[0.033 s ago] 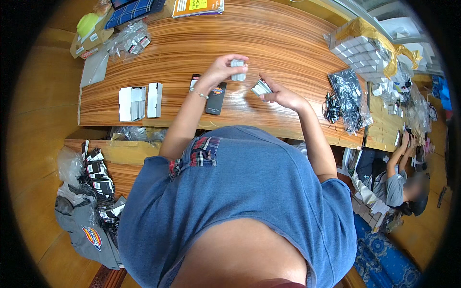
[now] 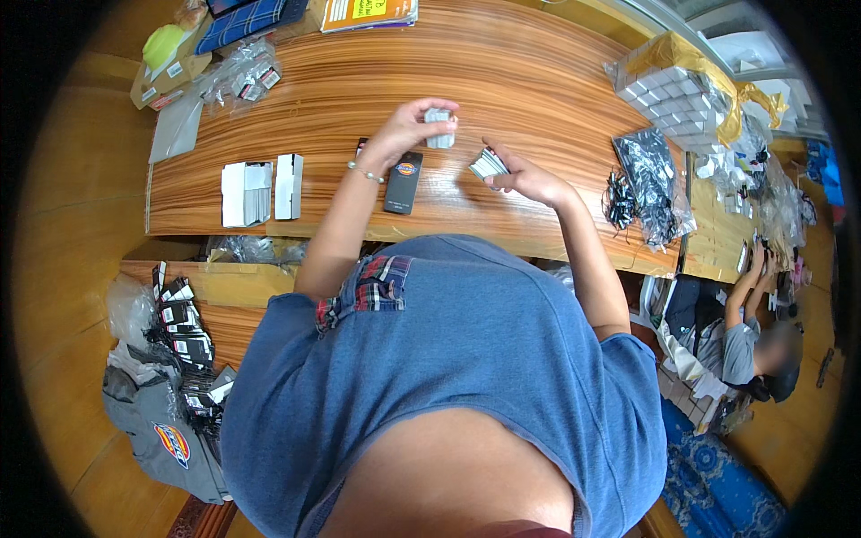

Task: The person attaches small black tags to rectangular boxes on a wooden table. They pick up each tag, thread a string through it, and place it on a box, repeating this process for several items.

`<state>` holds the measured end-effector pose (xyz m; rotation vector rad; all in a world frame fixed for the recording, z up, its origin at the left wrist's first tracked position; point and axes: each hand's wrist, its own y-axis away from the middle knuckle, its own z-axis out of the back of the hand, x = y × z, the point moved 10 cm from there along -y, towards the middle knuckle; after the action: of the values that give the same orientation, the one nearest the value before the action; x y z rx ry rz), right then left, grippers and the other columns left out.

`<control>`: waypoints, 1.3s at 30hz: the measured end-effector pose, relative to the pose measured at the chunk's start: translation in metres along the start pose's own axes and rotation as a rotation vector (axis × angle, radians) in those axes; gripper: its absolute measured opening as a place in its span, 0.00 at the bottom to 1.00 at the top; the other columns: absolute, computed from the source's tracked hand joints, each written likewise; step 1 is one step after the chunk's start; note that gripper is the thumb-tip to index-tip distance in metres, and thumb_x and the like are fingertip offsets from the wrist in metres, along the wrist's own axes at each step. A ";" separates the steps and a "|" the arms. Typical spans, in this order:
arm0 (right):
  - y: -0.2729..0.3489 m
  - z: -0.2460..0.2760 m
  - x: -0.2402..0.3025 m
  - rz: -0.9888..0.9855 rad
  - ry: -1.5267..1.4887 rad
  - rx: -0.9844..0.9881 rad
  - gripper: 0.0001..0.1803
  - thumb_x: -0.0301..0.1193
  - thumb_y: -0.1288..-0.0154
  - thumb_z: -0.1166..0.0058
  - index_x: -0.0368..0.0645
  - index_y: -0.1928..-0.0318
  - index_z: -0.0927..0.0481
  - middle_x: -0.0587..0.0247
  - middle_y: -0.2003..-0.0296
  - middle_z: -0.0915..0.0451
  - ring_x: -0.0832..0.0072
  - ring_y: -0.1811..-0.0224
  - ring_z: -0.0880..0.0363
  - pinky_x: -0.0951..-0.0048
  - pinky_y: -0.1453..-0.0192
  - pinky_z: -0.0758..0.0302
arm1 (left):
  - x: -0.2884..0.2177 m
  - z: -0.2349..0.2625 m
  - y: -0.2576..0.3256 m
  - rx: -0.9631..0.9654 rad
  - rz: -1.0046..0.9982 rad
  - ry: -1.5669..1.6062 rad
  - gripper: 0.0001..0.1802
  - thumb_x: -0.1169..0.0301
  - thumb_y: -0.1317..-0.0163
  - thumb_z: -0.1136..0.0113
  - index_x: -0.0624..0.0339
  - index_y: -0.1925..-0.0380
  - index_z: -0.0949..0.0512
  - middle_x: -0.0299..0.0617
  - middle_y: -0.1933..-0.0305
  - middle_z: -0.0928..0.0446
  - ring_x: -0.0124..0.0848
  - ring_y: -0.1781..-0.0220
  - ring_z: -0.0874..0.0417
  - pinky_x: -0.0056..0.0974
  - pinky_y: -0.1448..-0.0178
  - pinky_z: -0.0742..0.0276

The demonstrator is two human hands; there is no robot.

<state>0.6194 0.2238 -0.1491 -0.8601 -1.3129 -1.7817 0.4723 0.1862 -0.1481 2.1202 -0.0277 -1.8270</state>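
Observation:
My left hand (image 2: 402, 134) is closed around the edges of a small stack of pale cards (image 2: 439, 130), held above the table. Lower and to the right, a fanned stack of white cards with dark edges (image 2: 487, 165) is gripped between the thumb and fingers of my right hand (image 2: 534, 183). The two stacks are apart. Below my left wrist lies a black hang tag (image 2: 403, 186) with a coloured logo. Another dark tag (image 2: 361, 146) is mostly hidden behind that wrist.
On the left of the wooden table (image 2: 350, 72) stand an open white box of cards (image 2: 235, 199) and a narrow white box (image 2: 289, 186). At right lie a plastic-wrapped black bundle (image 2: 650, 179) and wrapped white boxes (image 2: 668, 103). A co-worker (image 2: 740, 345) works at far right.
My left hand and its stack of cards have shifted slightly left. My right hand stays nearly where it was.

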 end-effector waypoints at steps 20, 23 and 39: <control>-0.056 -0.066 -0.030 0.010 -0.184 -0.079 0.41 0.28 0.45 0.45 0.32 0.35 0.54 0.40 0.43 0.39 0.58 0.38 0.40 0.71 0.35 0.45 | 0.046 0.159 0.102 -0.553 0.076 -1.075 0.24 0.70 0.45 0.44 0.67 0.48 0.34 0.56 0.48 0.31 0.49 0.45 0.30 0.42 0.42 0.35; -0.055 -0.057 -0.022 0.060 -0.131 -0.251 0.41 0.27 0.44 0.46 0.31 0.35 0.54 0.40 0.43 0.39 0.58 0.39 0.39 0.71 0.36 0.44 | 0.000 0.106 0.100 -0.566 -0.202 -0.930 0.27 0.64 0.41 0.45 0.66 0.45 0.37 0.54 0.45 0.33 0.44 0.44 0.30 0.41 0.40 0.36; -0.003 -0.038 -0.037 -0.128 -0.636 -0.438 0.33 0.36 0.37 0.49 0.35 0.37 0.46 0.52 0.50 0.30 0.71 0.46 0.31 0.71 0.53 0.24 | 0.077 -0.054 0.015 0.024 0.156 0.380 0.28 0.76 0.43 0.45 0.62 0.42 0.42 0.46 0.51 0.33 0.32 0.48 0.30 0.35 0.46 0.32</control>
<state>0.6318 0.1943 -0.1920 -1.7253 -1.3894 -2.0196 0.5403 0.1666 -0.2116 2.3732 -0.1188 -1.3217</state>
